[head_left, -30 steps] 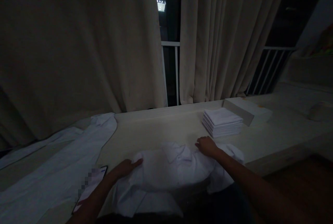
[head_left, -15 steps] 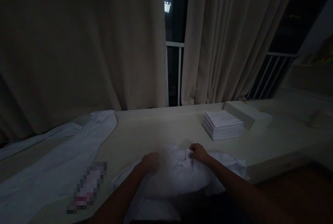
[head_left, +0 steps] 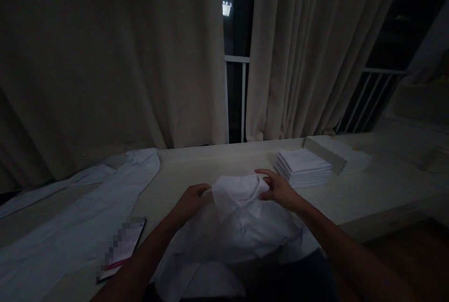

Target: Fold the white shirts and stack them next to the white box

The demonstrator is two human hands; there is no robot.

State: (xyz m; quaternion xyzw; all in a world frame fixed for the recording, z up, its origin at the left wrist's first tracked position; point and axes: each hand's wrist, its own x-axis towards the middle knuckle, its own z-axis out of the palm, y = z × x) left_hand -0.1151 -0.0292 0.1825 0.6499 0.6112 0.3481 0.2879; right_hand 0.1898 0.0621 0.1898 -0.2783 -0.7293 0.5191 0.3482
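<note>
At the lower middle of the frame, a white shirt (head_left: 238, 227) lies crumpled on the pale table (head_left: 217, 166), its lower part spilling over the near edge toward the person. The left hand (head_left: 191, 201) pinches the shirt's left upper edge and the right hand (head_left: 278, 190) grips the right upper edge, so a flap of cloth is lifted between them; the two hands stand apart with the flap spanning the gap, each closed on fabric. Bare tabletop runs behind the hands up to the back edge, where beige curtains (head_left: 105, 59) hang, parted at the upper middle on a dark window with a white railing (head_left: 242, 91). Just right of the right hand sits a stack of folded white cloths (head_left: 303, 167), near but not touching it, and a white box (head_left: 335, 152) lies just behind that stack. At the lower left a phone (head_left: 121, 248) rests on the table near the left forearm, and another white garment (head_left: 80, 218) is spread across the left part of the frame, well apart from the hands. Compared with half a second ago, both hands have risen from lying low on the heap, and the cloth between them, then bunched flat, now stands up as a raised fold; the stack, box and phone are unmoved.
</note>
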